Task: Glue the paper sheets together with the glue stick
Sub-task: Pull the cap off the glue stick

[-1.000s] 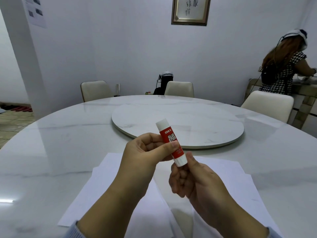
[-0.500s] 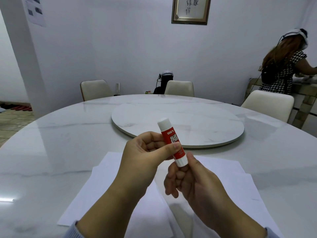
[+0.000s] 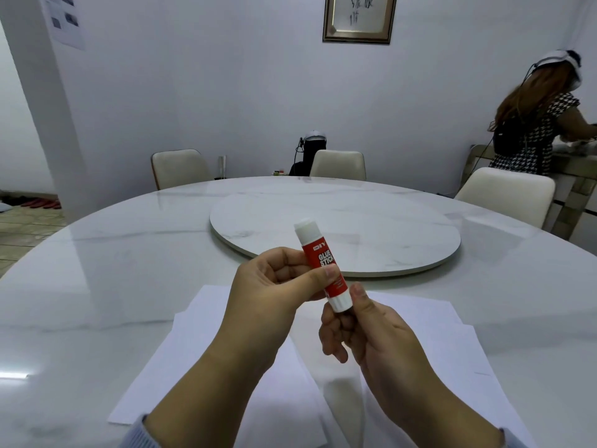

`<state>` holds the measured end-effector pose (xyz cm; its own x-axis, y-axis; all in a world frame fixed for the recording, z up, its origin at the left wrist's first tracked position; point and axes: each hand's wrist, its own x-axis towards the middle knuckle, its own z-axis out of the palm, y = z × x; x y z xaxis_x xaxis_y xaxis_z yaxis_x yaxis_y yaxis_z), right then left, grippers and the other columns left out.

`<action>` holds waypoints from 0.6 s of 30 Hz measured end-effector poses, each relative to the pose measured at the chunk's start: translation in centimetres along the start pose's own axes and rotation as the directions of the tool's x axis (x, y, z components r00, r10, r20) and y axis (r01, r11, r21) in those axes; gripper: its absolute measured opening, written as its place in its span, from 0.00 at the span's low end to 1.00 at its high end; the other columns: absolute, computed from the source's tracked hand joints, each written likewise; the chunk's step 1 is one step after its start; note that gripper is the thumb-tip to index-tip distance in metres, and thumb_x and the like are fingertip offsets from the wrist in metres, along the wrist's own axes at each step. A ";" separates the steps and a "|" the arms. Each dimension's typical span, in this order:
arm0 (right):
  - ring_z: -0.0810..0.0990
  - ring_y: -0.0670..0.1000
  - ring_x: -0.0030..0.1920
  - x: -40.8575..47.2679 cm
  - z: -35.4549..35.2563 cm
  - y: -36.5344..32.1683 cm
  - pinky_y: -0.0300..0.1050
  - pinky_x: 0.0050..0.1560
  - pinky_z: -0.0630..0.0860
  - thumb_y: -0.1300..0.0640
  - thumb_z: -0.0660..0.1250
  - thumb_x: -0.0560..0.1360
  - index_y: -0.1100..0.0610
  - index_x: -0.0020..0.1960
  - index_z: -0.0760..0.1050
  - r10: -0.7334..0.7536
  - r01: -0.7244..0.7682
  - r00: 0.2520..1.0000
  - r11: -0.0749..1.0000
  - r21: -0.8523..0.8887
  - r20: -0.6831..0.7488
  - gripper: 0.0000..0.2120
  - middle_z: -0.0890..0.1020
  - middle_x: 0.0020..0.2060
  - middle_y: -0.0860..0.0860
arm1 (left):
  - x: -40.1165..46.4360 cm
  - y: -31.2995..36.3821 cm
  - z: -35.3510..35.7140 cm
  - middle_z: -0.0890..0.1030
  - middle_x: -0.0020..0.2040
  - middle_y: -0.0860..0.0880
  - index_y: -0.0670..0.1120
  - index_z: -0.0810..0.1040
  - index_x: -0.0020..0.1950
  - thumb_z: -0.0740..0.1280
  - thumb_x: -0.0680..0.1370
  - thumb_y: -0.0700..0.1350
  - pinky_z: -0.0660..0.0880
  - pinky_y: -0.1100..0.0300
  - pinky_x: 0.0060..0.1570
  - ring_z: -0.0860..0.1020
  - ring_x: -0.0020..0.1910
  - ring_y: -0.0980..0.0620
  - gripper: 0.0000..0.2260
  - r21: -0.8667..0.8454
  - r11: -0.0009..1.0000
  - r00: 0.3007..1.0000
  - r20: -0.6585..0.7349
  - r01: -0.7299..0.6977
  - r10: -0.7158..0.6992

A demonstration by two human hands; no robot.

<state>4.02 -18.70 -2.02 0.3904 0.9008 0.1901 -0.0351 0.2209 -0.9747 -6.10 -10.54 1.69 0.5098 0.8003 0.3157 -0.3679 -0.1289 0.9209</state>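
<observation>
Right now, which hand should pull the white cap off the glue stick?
Probably the right hand. The left hand already grips the red body of the glue stick, so it steadies it. The right only touches the bottom end and is freer to reach the cap.

A round white marble table [image 3: 97, 270] fills the room, a raised turntable [image 3: 387, 240] of the same stone at its centre; three cream chairs [image 3: 337, 164] stand along its far edge; behind the middle one, a dark bag [image 3: 305, 156] sits against the white wall; a framed picture [image 3: 359, 17] hangs above; at far right, a person [image 3: 536, 124] in a houndstooth top and headset leans over a counter [image 3: 578, 176]; red slippers [image 3: 40, 203] lie on the tiled floor at left.
</observation>
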 end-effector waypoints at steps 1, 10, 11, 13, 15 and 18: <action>0.74 0.51 0.30 0.0 0.0 0.1 0.41 0.33 0.70 0.40 0.53 0.73 0.58 0.37 0.78 -0.002 0.002 1.000 1.000 -0.010 -0.001 0.25 0.79 0.27 0.55 | 0.0 0.0 0.0 0.86 0.35 0.47 0.43 0.81 0.40 0.73 0.57 0.46 0.78 0.65 0.35 0.85 0.36 0.51 0.14 0.003 1.000 1.000 -0.004 0.000 0.000; 0.73 0.49 0.32 0.0 0.0 0.2 0.39 0.36 0.72 0.36 0.54 0.74 0.57 0.46 0.78 -0.022 0.022 1.000 0.997 -0.074 -0.005 0.26 0.78 0.29 0.52 | 0.2 -0.5 -0.1 0.86 0.37 0.48 0.44 0.82 0.42 0.74 0.57 0.48 0.80 0.63 0.39 0.85 0.38 0.51 0.16 0.067 0.998 0.999 -0.033 -0.003 0.005; 0.72 0.49 0.32 0.0 0.2 0.2 0.39 0.36 0.71 0.37 0.57 0.73 0.57 0.48 0.78 -0.018 0.017 1.000 0.998 -0.056 -0.016 0.24 0.79 0.30 0.53 | 0.2 -0.6 0.0 0.86 0.38 0.48 0.45 0.82 0.43 0.74 0.58 0.48 0.80 0.64 0.40 0.85 0.38 0.51 0.15 0.077 0.997 0.999 -0.036 -0.004 0.007; 0.72 0.50 0.31 0.2 0.6 0.5 0.43 0.37 0.71 0.41 0.65 0.70 0.58 0.47 0.78 0.022 -0.017 0.998 0.995 0.100 -0.051 0.19 0.80 0.32 0.55 | 0.2 -0.9 0.0 0.86 0.38 0.50 0.45 0.82 0.44 0.76 0.63 0.44 0.78 0.68 0.38 0.85 0.38 0.54 0.11 0.109 0.994 0.999 -0.043 -0.006 0.011; 0.73 0.50 0.29 0.6 0.8 0.6 0.45 0.37 0.71 0.48 0.68 0.68 0.60 0.46 0.79 0.067 -0.034 0.992 0.958 0.285 -0.105 0.15 0.80 0.33 0.56 | 0.2 -1.1 0.2 0.86 0.40 0.50 0.46 0.82 0.45 0.76 0.67 0.41 0.78 0.68 0.40 0.84 0.41 0.56 0.09 0.176 0.984 0.999 -0.034 0.006 0.000; 0.72 0.47 0.25 1.4 -0.1 0.1 0.43 0.38 0.68 0.56 0.67 0.67 0.61 0.43 0.78 0.079 0.028 0.976 0.881 0.473 -0.205 0.09 0.79 0.29 0.53 | 0.8 -1.1 -0.4 0.85 0.50 0.50 0.48 0.81 0.55 0.76 0.66 0.44 0.76 0.61 0.54 0.82 0.51 0.55 0.18 0.235 0.969 0.993 0.073 0.073 -0.093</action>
<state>4.70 -17.43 -1.89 0.5669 0.8195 0.0845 -0.4549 0.3969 -0.7972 -5.59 -9.52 0.81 0.5975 0.7636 0.2448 -0.1366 -0.2040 0.9694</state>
